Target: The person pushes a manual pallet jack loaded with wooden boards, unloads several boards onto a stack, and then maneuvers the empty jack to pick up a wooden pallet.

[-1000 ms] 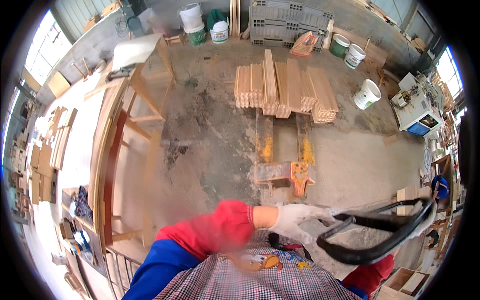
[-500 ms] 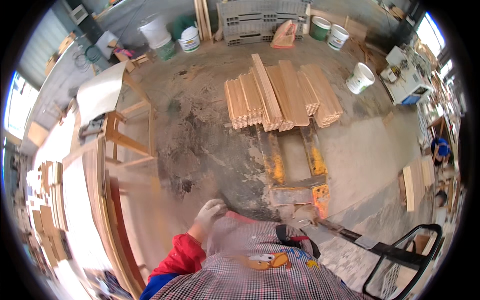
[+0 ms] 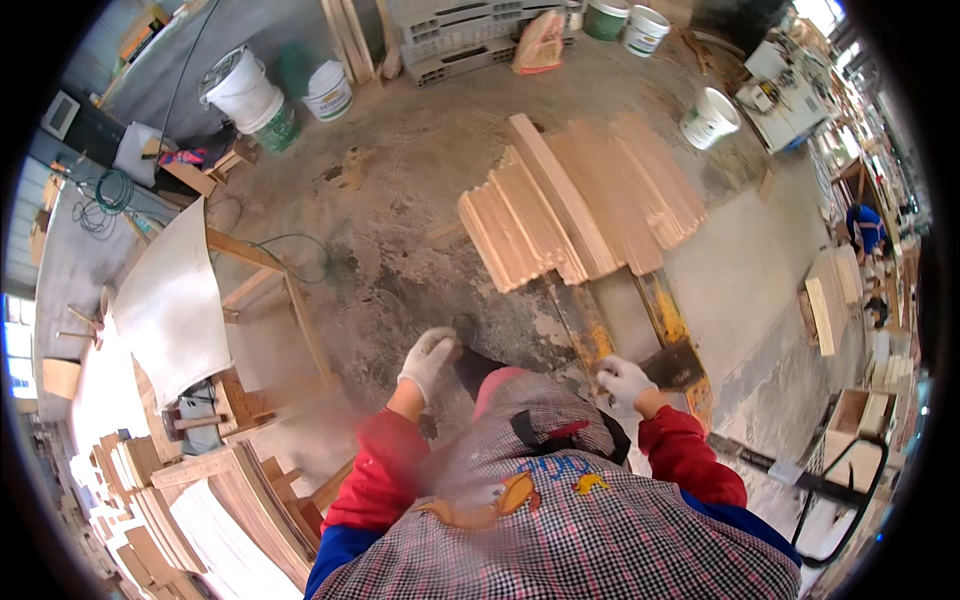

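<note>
Stained floor (image 3: 390,235) bears one worn, yellow-patched pallet jack (image 3: 683,368), two forks (image 3: 661,310) under pale boards (image 3: 585,205), and left hand (image 3: 429,362) and right hand (image 3: 624,381) curl, whether closed I cannot tell.

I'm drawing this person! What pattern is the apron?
The apron has black-and-white checks with pink lines, clearest in the head view.

A reddish bag (image 3: 540,43) sits beside grey pallets (image 3: 455,38).

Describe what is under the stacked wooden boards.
Two worn, yellow-patched pallet-jack forks run in beneath the wooden boards, which hide the forks' far ends and the floor directly below.
</note>
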The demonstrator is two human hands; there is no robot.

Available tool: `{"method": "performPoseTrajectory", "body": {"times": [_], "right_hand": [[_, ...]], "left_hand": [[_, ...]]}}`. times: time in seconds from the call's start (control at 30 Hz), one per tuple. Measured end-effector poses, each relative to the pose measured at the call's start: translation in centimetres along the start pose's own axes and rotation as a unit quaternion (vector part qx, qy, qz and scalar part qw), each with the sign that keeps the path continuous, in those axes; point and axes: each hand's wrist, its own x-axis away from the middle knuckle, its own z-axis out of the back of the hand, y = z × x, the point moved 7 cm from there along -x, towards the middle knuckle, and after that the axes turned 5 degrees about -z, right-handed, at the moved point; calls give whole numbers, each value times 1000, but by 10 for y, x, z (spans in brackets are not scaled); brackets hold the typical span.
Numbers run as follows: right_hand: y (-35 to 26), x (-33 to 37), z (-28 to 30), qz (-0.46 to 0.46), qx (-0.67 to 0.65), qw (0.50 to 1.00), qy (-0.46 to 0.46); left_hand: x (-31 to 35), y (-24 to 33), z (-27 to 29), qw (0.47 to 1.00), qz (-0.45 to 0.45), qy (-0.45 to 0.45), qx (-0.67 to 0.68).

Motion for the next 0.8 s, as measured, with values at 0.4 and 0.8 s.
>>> {"method": "performPoseTrajectory", "body": {"times": [0.4,0.8], "right_hand": [[-306,-260,-65,108,121,984,-68],[-287,-364,-87,-141,-39,985,92]], "left_hand": [[-42,-32,352,943,197,254,86],[-463,239,410,989,116,70,-51]]}}
